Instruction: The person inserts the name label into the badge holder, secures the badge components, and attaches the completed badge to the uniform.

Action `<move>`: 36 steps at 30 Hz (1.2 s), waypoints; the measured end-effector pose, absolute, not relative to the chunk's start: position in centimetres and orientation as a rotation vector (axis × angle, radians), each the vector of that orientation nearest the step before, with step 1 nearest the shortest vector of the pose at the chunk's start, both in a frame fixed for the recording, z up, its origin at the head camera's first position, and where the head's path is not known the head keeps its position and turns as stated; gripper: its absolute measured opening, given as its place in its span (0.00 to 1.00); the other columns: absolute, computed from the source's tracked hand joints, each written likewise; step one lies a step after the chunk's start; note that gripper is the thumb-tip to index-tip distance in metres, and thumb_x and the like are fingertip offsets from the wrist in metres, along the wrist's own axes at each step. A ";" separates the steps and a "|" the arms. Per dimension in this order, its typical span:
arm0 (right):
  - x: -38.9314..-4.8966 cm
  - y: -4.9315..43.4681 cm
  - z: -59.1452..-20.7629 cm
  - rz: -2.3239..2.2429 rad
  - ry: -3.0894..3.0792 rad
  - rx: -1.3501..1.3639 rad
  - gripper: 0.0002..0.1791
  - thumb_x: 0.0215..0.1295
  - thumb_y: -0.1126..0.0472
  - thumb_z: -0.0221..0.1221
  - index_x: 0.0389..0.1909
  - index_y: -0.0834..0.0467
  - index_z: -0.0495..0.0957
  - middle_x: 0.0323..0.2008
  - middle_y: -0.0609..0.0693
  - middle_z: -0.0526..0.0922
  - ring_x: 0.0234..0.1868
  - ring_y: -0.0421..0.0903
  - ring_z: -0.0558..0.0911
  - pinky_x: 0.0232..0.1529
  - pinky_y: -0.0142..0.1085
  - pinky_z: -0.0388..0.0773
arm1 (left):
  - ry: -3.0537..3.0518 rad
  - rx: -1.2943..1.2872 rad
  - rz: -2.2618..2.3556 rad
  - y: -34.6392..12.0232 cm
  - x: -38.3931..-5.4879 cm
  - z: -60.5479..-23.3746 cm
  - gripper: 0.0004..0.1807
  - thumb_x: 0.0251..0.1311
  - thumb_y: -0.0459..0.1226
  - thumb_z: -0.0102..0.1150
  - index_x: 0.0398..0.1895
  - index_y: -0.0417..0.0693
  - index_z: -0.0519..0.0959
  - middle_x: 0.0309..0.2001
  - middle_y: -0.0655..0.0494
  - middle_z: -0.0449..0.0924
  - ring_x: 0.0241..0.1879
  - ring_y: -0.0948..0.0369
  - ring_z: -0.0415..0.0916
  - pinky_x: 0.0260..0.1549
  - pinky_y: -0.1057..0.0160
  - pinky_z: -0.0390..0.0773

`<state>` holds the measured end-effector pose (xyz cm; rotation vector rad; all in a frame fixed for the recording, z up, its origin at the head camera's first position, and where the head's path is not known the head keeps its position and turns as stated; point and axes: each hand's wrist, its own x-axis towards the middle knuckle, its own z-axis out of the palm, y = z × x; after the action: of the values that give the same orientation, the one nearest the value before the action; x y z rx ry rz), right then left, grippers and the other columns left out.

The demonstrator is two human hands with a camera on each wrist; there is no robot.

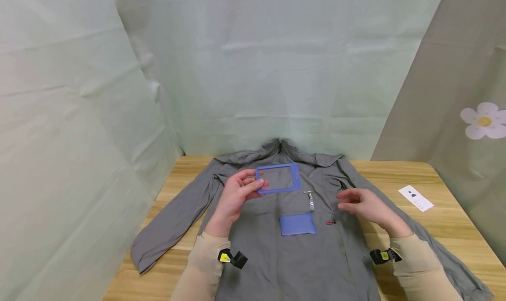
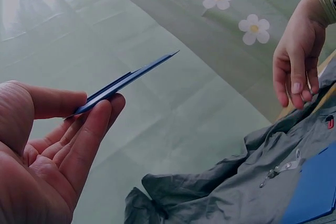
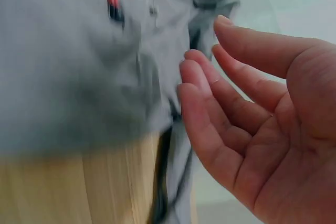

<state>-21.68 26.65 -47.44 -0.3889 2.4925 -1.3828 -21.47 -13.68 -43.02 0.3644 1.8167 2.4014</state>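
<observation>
My left hand [image 1: 233, 197] pinches one short end of a blue badge-holder frame [image 1: 297, 183] between thumb and fingers. Raised above a grey jacket [image 1: 257, 257], the frame has a see-through window; in the left wrist view it appears edge-on as a thin blue frame [image 2: 126, 81]. A flat blue badge-holder panel [image 1: 298, 225] lies on the jacket's chest, with a small badge clip [image 1: 311, 201] just beyond it. My right hand [image 1: 365, 208] hovers over the jacket's right side, fingers loosely bent and holding nothing, as the right wrist view also shows.
Spread out on the wooden table [image 1: 391, 173], the jacket has its sleeves out to both sides. A white card [image 1: 416, 198] with a printed figure lies at the right. Close to the panel is a small red-and-black tag [image 1: 330, 222]. Pale curtains [image 1: 276, 72] hang behind the table.
</observation>
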 end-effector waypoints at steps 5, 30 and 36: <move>-21.4 29.9 -47.2 -1.410 2.537 -0.314 0.23 0.76 0.62 0.66 0.63 0.73 0.77 0.51 0.63 0.87 0.45 0.47 0.87 0.42 0.39 0.88 | 1.817 0.362 2.396 -13.6 -21.4 -43.1 0.13 0.72 0.24 0.62 0.57 0.33 0.81 0.39 0.53 0.92 0.44 0.55 0.91 0.43 0.58 0.90; -21.2 42.7 -47.5 -1.073 2.817 0.045 0.27 0.78 0.59 0.63 0.58 0.82 0.75 0.45 0.68 0.88 0.34 0.33 0.83 0.34 0.31 0.85 | 1.833 0.360 2.325 -12.4 -21.6 -44.1 0.17 0.70 0.25 0.64 0.59 0.25 0.78 0.39 0.50 0.92 0.41 0.60 0.91 0.40 0.61 0.90; -20.8 44.6 -47.2 -0.880 2.891 0.224 0.29 0.75 0.52 0.66 0.54 0.78 0.80 0.34 0.57 0.90 0.35 0.50 0.84 0.34 0.37 0.78 | 1.843 0.371 2.312 -12.3 -21.7 -44.1 0.17 0.70 0.25 0.64 0.59 0.27 0.78 0.41 0.47 0.91 0.42 0.58 0.91 0.40 0.60 0.90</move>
<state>-20.83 44.64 -47.22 0.2239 2.8912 -0.8803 -21.72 -12.33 -44.13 0.3709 1.8433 2.3120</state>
